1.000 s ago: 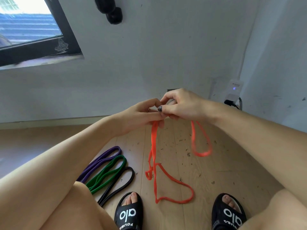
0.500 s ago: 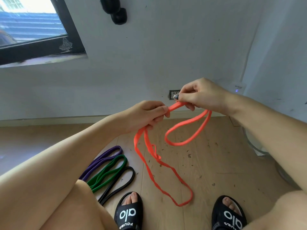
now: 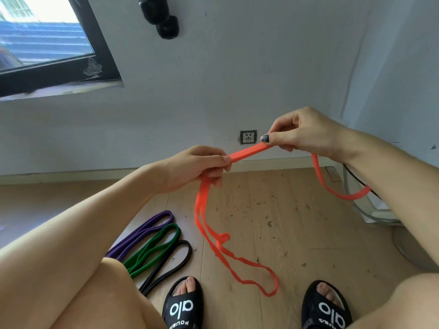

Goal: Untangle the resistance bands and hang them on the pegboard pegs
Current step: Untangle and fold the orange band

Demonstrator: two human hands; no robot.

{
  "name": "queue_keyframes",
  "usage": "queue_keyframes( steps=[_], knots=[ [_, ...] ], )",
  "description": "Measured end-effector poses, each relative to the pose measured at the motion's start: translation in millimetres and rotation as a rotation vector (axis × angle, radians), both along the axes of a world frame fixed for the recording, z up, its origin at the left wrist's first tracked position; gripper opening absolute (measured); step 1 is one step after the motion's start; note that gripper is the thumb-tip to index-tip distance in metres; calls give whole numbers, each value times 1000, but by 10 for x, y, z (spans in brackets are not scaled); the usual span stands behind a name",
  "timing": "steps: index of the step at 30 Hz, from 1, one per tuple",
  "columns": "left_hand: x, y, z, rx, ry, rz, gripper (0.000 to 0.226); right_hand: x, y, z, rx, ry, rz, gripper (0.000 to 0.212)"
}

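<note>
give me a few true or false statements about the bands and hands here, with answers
1. Both hands hold the orange band. True: the left hand and the right hand each pinch it, with a short stretch taut between them.
2. The purple band lies nearest the sandals. False: the black band is nearest the left sandal; the purple band lies farthest from it.
3. The green band lies between the purple and black ones. True.
4. The orange band is hung on a peg. False: it is in the hands, its lower loop down by the wooden floor.
5. The orange band hangs smooth below the left hand. False: a twist shows partway down.
</note>
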State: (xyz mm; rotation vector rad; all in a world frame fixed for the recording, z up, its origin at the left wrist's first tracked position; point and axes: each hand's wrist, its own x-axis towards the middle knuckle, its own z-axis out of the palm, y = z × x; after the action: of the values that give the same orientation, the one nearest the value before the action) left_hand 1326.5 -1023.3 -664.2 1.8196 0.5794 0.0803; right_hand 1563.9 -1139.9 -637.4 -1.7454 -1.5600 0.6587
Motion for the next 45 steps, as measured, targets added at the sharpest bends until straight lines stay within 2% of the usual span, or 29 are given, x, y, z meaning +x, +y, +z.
queue_keyframes(
  steps=[4, 8, 11, 23, 28, 32, 36, 40, 43, 45],
  knots=[
    [23, -33, -33, 11, -4, 0, 29, -7, -12, -8, -47, -7, 15, 21],
    [41, -48, -48, 59, -56, 12, 25, -126, 1, -31, -183, 97, 76, 28],
    [92, -89, -44, 95, -79, 8, 21, -296, 62, -73, -252, 52, 160, 32],
    [-8, -4, -57, 120, 10, 8, 27, -156, 4, -58, -235, 73, 143, 28],
    [15, -62, -45, 164, 18, 6, 28, -275, 44, -88, -297, 215, 161, 31],
    [9, -82, -44, 222, 50, -13, 30, -351, 95, -99, -251, 29, 162, 36],
    [-102, 44, -100, 164, 50, -7, 37, -124, 60, -52, -175, 112, 91, 33],
    [-131, 54, -109, 101, -32, 12, 33, -45, -8, -76, -228, 147, 96, 29],
    [-82, 3, -75, 143, -60, -5, 31, -153, 26, -56, -321, 198, 124, 34],
    [-23, -32, -54, 169, -65, -9, 30, -291, 59, -77, -383, 154, 184, 37]
  ],
)
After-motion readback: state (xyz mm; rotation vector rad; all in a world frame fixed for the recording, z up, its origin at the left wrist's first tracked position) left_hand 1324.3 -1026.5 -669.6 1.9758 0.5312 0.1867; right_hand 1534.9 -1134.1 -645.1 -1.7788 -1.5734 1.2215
